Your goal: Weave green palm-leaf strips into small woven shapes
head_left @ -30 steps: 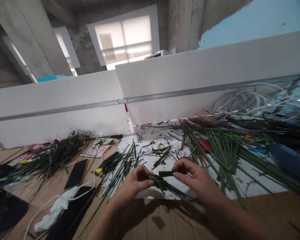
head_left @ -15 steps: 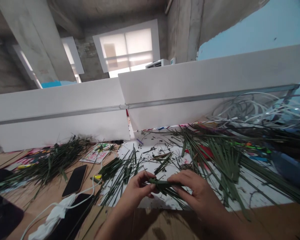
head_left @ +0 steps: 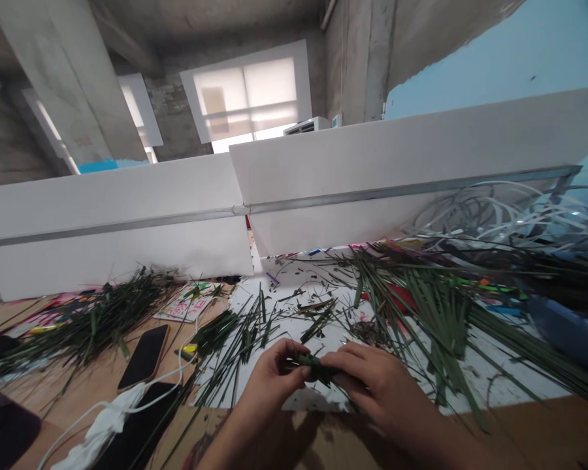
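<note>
A small folded bundle of green leaf strips (head_left: 319,371) is held between both hands, just above the near edge of the white sheet (head_left: 318,399). My left hand (head_left: 277,373) pinches its left end between thumb and fingers. Closed over the right side of the bundle, my right hand (head_left: 367,378) hides much of it. Loose leaf scraps (head_left: 318,320) lie on the sheet just beyond the fingers.
Long green leaf strips (head_left: 436,307) spread to the right, with coiled white strips (head_left: 494,212) behind. At left lie a dark leaf pile (head_left: 112,313), a phone (head_left: 144,356), a white cable (head_left: 161,380) and a black flat object (head_left: 142,424). A white partition (head_left: 372,163) stands behind.
My right hand has moved slightly left, closer to my left hand, and its fingers now cover more of the leaf bundle. The trailing strips beneath it show less.
</note>
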Available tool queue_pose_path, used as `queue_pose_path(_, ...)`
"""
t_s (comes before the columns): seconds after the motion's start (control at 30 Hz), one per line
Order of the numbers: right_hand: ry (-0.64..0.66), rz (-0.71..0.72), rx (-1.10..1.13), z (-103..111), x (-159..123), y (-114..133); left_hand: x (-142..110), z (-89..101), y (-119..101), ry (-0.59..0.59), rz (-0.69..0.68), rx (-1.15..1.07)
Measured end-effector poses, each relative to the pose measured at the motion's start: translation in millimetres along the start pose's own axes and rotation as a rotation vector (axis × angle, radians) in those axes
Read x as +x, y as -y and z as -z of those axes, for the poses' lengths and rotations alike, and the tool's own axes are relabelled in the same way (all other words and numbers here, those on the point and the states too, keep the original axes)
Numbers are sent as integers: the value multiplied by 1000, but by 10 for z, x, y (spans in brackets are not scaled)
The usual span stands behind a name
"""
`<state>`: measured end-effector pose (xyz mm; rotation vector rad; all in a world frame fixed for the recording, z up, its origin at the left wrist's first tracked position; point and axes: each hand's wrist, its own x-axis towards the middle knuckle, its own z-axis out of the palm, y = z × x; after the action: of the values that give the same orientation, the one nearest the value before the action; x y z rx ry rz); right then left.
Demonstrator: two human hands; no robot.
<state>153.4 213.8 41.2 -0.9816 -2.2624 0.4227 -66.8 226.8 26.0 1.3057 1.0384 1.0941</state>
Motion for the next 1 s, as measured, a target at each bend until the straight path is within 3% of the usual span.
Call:
queue_pose_path(0.33, -63, 76, -174, -51, -29, -15, 51, 62, 241, 21, -39, -44)
queue_pose_path(0.77, -98, 116, -225, -60, -46, 18, 13, 14, 72, 59, 10, -109)
queue_pose_path(1.0, -86, 90, -104, -90, -50, 38, -15, -29, -38, 51, 11, -48)
